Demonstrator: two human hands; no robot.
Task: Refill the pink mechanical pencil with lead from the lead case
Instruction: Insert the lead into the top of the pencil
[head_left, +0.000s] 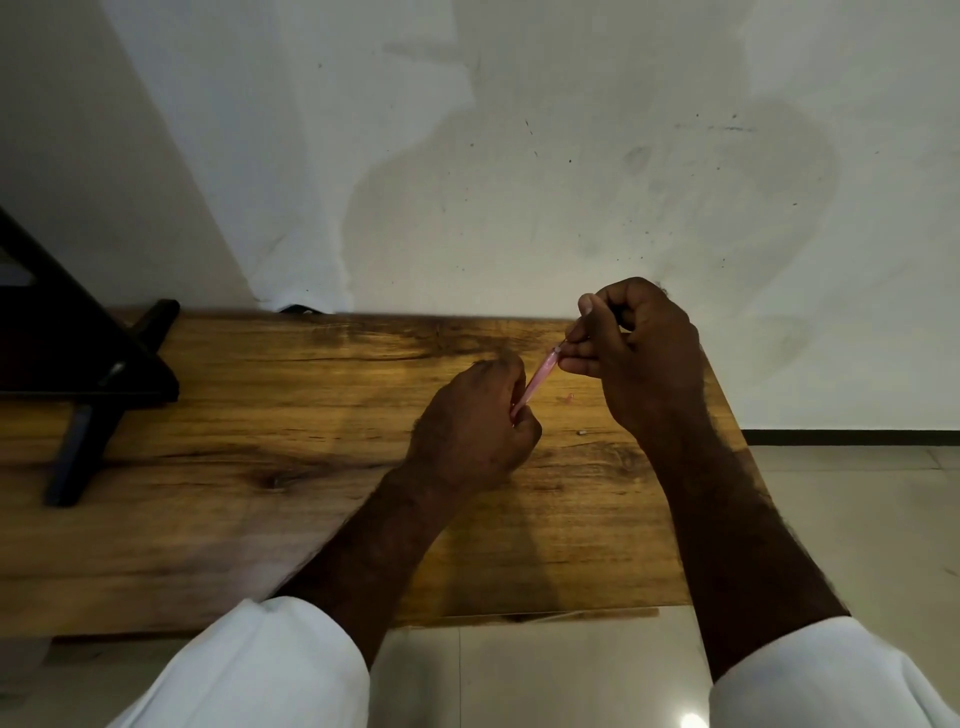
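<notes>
The pink mechanical pencil (537, 378) slants up to the right above the wooden table (260, 467). My left hand (472, 421) is closed around its lower part. My right hand (631, 348) pinches at the pencil's upper end with thumb and fingertips; a thin dark thing shows inside that fist, too hidden to name. A small pink piece (569, 398) lies on the table between my hands, and a tiny pale piece (582, 432) lies a little nearer to me. The lead case is not clearly visible.
A black stand with splayed legs (88, 374) sits on the table's left part. The table's right edge runs just under my right forearm, with tiled floor (857, 519) beyond. A white wall (519, 156) rises right behind the table.
</notes>
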